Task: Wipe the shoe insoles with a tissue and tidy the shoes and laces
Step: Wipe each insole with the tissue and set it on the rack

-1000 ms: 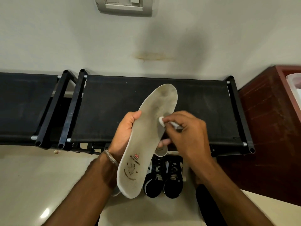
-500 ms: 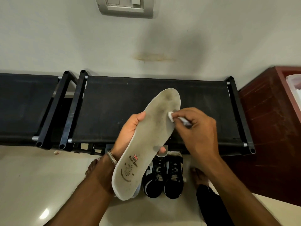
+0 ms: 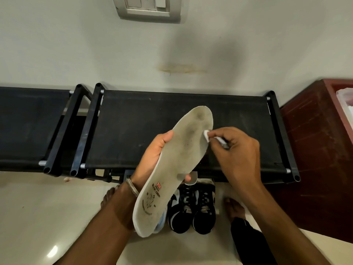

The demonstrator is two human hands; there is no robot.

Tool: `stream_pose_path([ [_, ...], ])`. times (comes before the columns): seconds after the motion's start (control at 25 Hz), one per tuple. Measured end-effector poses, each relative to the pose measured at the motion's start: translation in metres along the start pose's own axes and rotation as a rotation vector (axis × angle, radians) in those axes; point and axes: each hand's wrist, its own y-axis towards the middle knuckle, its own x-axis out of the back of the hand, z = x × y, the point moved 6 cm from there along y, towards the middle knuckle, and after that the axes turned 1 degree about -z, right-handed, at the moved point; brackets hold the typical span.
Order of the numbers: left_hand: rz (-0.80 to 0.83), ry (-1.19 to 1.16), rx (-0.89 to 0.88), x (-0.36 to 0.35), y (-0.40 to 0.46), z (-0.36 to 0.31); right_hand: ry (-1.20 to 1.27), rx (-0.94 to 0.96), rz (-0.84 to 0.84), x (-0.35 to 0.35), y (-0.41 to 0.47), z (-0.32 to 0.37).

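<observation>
I hold the long, off-white foam insole (image 3: 175, 169) at the centre of the frame, tilted so its toe points to the upper right and its heel down toward the lower middle. My left hand (image 3: 152, 159) grips it around the waist: the thumb lies along the left edge and a fingertip curls up from underneath on the right edge, so the printed top face stays turned to me and the grey, grimy forefoot is open to work on. I judge this mid-length grip keeps the floppy piece from bending away under pressure.

My right hand (image 3: 238, 150) pinches a small folded white tissue (image 3: 206, 135) between thumb and forefinger, its fingers curled in, pressing the wad against the right edge of the forefoot, where the dirt looks heaviest. Something slim and pale sticks out of that grip too; I cannot tell what it is.

The pair of black-and-white laced sneakers (image 3: 193, 205) stands side by side on the pale tiled floor (image 3: 38, 217) at the lower middle, just in front of the black fabric-topped shoe rack (image 3: 133, 131), between my bare feet, close for refitting. Their laces look untidied, and a second insole seems to peek out behind the one I hold.
</observation>
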Motion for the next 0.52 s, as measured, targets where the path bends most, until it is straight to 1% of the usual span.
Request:
stream_pose_path([
  [0.08, -0.003, 0.032, 0.006, 0.000, 0.002, 0.002, 0.021, 0.017, 0.004, -0.001, -0.003, 0.003],
  [0.12, -0.018, 0.052, 0.008, 0.000, 0.003, 0.002, 0.056, 0.053, 0.059, -0.008, -0.009, 0.010],
  [0.24, -0.053, 0.044, 0.008, 0.003, 0.005, 0.002, 0.165, 0.188, 0.298, -0.033, -0.031, 0.040],
  [0.28, -0.050, 0.036, -0.002, 0.004, 0.005, 0.002, 0.153, 0.224, 0.298, -0.034, -0.032, 0.042],
  [0.36, -0.007, 0.040, -0.017, 0.001, 0.004, 0.003, 0.042, 0.230, 0.134, -0.021, -0.018, 0.028],
  [0.44, 0.041, 0.030, 0.000, -0.004, 0.004, 0.006, -0.043, 0.157, -0.033, 0.000, -0.002, 0.008],
  [0.48, 0.050, 0.028, 0.013, -0.006, 0.003, 0.008, -0.048, 0.130, -0.070, 0.006, 0.000, 0.004],
  [0.52, 0.050, 0.030, 0.019, -0.008, 0.003, 0.008, -0.025, 0.127, -0.069, 0.004, -0.003, 0.006],
])
